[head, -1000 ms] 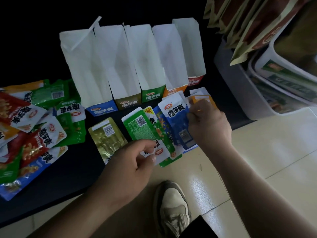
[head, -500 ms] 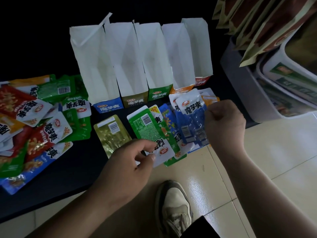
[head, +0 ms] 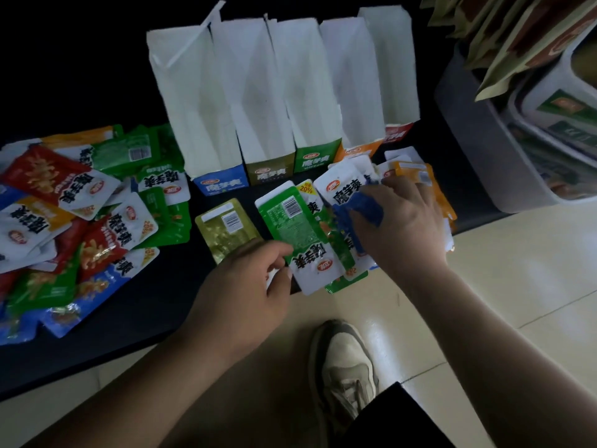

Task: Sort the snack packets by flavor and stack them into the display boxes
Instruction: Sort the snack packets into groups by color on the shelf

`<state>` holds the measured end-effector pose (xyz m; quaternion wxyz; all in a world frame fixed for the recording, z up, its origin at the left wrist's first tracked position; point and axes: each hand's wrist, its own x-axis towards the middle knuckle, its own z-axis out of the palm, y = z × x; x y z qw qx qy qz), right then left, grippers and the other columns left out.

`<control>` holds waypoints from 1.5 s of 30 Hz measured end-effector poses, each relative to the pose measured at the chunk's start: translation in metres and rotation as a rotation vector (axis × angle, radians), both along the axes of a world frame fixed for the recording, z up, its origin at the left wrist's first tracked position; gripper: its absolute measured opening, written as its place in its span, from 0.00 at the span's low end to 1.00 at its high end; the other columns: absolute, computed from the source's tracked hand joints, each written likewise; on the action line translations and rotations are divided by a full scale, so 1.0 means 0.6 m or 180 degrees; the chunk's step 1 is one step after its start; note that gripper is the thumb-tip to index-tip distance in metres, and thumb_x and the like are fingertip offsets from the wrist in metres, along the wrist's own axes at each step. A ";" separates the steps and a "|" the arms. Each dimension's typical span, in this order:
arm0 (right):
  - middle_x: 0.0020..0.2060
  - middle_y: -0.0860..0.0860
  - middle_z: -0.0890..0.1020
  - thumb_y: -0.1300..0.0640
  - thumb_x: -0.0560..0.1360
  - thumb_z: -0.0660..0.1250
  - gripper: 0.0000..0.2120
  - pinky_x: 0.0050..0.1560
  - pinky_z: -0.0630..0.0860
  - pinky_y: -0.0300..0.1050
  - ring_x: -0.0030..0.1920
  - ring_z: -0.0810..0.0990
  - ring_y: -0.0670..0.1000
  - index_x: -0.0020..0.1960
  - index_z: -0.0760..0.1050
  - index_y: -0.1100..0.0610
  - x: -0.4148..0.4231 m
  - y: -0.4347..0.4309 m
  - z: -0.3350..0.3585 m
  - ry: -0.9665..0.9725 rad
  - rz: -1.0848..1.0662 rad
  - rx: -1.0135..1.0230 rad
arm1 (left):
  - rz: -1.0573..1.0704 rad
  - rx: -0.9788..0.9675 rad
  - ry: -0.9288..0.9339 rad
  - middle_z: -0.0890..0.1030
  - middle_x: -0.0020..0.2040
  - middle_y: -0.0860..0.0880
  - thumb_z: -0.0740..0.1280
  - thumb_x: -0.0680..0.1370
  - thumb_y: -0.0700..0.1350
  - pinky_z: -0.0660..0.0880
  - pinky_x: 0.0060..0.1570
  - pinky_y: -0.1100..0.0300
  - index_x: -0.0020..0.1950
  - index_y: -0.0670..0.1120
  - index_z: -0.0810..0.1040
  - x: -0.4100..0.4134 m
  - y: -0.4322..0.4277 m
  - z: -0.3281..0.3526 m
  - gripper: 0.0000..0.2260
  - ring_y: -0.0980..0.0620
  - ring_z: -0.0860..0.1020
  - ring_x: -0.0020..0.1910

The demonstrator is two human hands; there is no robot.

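Note:
Five display boxes with tall white back flaps stand in a row on the black table: blue (head: 221, 186), olive (head: 269, 171), green (head: 316, 160), orange (head: 355, 152) and red (head: 395, 134) fronts. In front lie a gold packet (head: 226, 226), a green packet (head: 290, 221), blue packets (head: 342, 192) and orange packets (head: 416, 176). My left hand (head: 245, 286) pinches the white near end of the green packet. My right hand (head: 403, 221) lies over the blue packets, its fingers curled round a blue one.
A loose pile of red, green, blue and yellow packets (head: 80, 221) covers the table's left side. A grey bin (head: 468, 140) holding larger packs stands at the right. The table's front edge runs just behind my hands, with my shoe (head: 342, 367) on the tiled floor below.
My right hand picked a blue packet from beside the orange ones and has come down and left with it onto the blue packets. My left hand kept its pinch on the green packet.

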<state>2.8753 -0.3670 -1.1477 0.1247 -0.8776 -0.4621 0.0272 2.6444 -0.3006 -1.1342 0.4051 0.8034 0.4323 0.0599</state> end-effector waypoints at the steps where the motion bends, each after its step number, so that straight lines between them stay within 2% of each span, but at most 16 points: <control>1: 0.63 0.56 0.80 0.48 0.75 0.73 0.19 0.59 0.75 0.62 0.63 0.76 0.65 0.64 0.81 0.52 -0.004 -0.002 0.000 -0.0061 -0.0004 0.0002 | 0.0048 -0.0029 -0.0042 0.80 0.54 0.61 0.68 0.82 0.48 0.78 0.50 0.60 0.68 0.56 0.78 -0.001 0.001 0.000 0.14 0.60 0.78 0.55; 6: 0.59 0.54 0.83 0.51 0.77 0.68 0.13 0.54 0.79 0.62 0.59 0.80 0.62 0.58 0.84 0.55 -0.033 -0.010 0.008 0.0004 0.0317 0.0568 | 0.0011 -0.0172 -0.0223 0.80 0.56 0.60 0.68 0.82 0.49 0.79 0.53 0.57 0.68 0.55 0.78 -0.016 0.001 0.000 0.14 0.60 0.79 0.55; 9: 0.51 0.51 0.85 0.54 0.77 0.68 0.10 0.48 0.81 0.56 0.52 0.83 0.55 0.54 0.84 0.56 -0.097 0.011 0.028 0.0790 0.0700 0.0944 | 0.0001 -0.0174 -0.0335 0.80 0.56 0.62 0.68 0.82 0.49 0.79 0.53 0.58 0.66 0.56 0.80 -0.044 0.003 0.005 0.13 0.62 0.78 0.55; 12: 0.43 0.44 0.86 0.55 0.77 0.70 0.06 0.44 0.83 0.47 0.43 0.85 0.44 0.51 0.85 0.53 -0.177 0.037 0.040 0.1817 0.1023 0.0812 | 0.0073 -0.0154 -0.0451 0.80 0.51 0.61 0.68 0.81 0.48 0.80 0.49 0.55 0.60 0.56 0.81 -0.093 0.010 0.014 0.08 0.60 0.80 0.52; 14: 0.40 0.44 0.86 0.58 0.77 0.71 0.05 0.42 0.80 0.40 0.40 0.84 0.42 0.51 0.85 0.53 -0.209 0.054 0.033 0.2287 0.1038 0.0738 | 0.0229 -0.0101 -0.0396 0.80 0.51 0.60 0.68 0.81 0.47 0.80 0.48 0.52 0.60 0.57 0.80 -0.134 0.022 0.010 0.09 0.58 0.80 0.51; 16: 0.39 0.44 0.85 0.59 0.77 0.72 0.04 0.42 0.79 0.39 0.39 0.83 0.42 0.51 0.85 0.53 -0.242 0.077 0.022 0.2469 0.0967 0.0699 | 0.0394 0.0182 -0.0287 0.80 0.54 0.60 0.68 0.81 0.47 0.80 0.50 0.52 0.62 0.55 0.81 -0.182 0.038 0.003 0.10 0.59 0.80 0.53; 19: 0.43 0.42 0.85 0.58 0.77 0.73 0.06 0.46 0.79 0.38 0.43 0.83 0.41 0.53 0.85 0.53 -0.281 0.103 0.009 0.2449 0.0997 0.0629 | 0.0496 0.0996 -0.0178 0.81 0.57 0.53 0.68 0.79 0.45 0.78 0.54 0.48 0.60 0.48 0.84 -0.213 0.058 -0.012 0.11 0.52 0.79 0.57; 21: 0.48 0.43 0.84 0.57 0.76 0.73 0.08 0.51 0.80 0.41 0.49 0.83 0.42 0.55 0.84 0.52 -0.313 0.128 0.000 0.2248 0.1133 0.0663 | 0.0532 0.1441 -0.0023 0.80 0.63 0.49 0.68 0.77 0.45 0.74 0.62 0.41 0.60 0.47 0.84 -0.232 0.077 -0.028 0.12 0.44 0.76 0.66; 24: 0.61 0.47 0.80 0.55 0.75 0.73 0.15 0.64 0.77 0.45 0.63 0.80 0.49 0.62 0.82 0.52 -0.349 0.180 -0.008 0.1835 0.1396 0.0747 | 0.0412 0.1642 0.0795 0.67 0.79 0.45 0.71 0.74 0.49 0.56 0.74 0.27 0.70 0.54 0.77 -0.259 0.106 -0.052 0.24 0.37 0.59 0.81; 26: 0.73 0.52 0.72 0.53 0.77 0.72 0.22 0.73 0.68 0.47 0.75 0.68 0.53 0.70 0.77 0.51 -0.369 0.224 -0.007 0.1637 0.1375 0.0557 | 0.0420 0.1459 0.0988 0.63 0.82 0.44 0.75 0.72 0.54 0.54 0.71 0.23 0.74 0.59 0.72 -0.280 0.122 -0.065 0.30 0.35 0.55 0.82; 28: 0.82 0.53 0.57 0.46 0.78 0.69 0.31 0.79 0.56 0.54 0.82 0.51 0.56 0.79 0.66 0.45 -0.388 0.274 -0.004 0.1452 0.1309 0.0058 | 0.0348 0.1393 0.1115 0.64 0.81 0.45 0.75 0.72 0.58 0.57 0.68 0.21 0.76 0.62 0.69 -0.302 0.132 -0.075 0.32 0.35 0.57 0.82; 30: 0.84 0.49 0.40 0.37 0.78 0.65 0.36 0.81 0.47 0.59 0.83 0.38 0.58 0.82 0.53 0.37 -0.407 0.318 -0.005 0.1373 0.1151 -0.0507 | 0.0263 0.1476 0.1189 0.65 0.81 0.48 0.73 0.74 0.60 0.58 0.66 0.21 0.77 0.64 0.67 -0.330 0.139 -0.084 0.32 0.37 0.57 0.82; 32: 0.83 0.46 0.35 0.30 0.78 0.61 0.38 0.81 0.43 0.60 0.82 0.34 0.61 0.81 0.46 0.32 -0.423 0.345 -0.011 0.1347 0.1025 -0.0891 | 0.0268 0.1563 0.1181 0.67 0.81 0.50 0.73 0.75 0.58 0.58 0.66 0.20 0.78 0.65 0.66 -0.359 0.143 -0.089 0.32 0.38 0.58 0.82; 36: 0.83 0.44 0.37 0.27 0.77 0.56 0.37 0.81 0.42 0.57 0.82 0.32 0.60 0.80 0.41 0.30 -0.468 0.338 -0.024 0.1332 0.1003 -0.1070 | 0.0449 0.1789 0.1189 0.74 0.76 0.50 0.75 0.72 0.53 0.58 0.65 0.19 0.73 0.62 0.75 -0.412 0.142 -0.084 0.29 0.37 0.65 0.79; 41: 0.83 0.42 0.38 0.28 0.77 0.55 0.36 0.81 0.41 0.52 0.82 0.31 0.58 0.81 0.46 0.33 -0.556 0.302 -0.020 0.1463 0.1491 -0.1105 | 0.0938 0.1809 0.1263 0.73 0.76 0.51 0.77 0.73 0.43 0.52 0.70 0.21 0.70 0.60 0.79 -0.479 0.134 -0.077 0.27 0.37 0.63 0.80; 45: 0.84 0.44 0.47 0.31 0.79 0.59 0.32 0.82 0.43 0.51 0.83 0.38 0.53 0.80 0.55 0.35 -0.579 0.295 -0.007 0.1702 0.1729 -0.0850 | 0.1230 0.1790 0.1083 0.75 0.74 0.50 0.74 0.70 0.36 0.58 0.70 0.23 0.67 0.56 0.81 -0.502 0.137 -0.074 0.28 0.36 0.64 0.79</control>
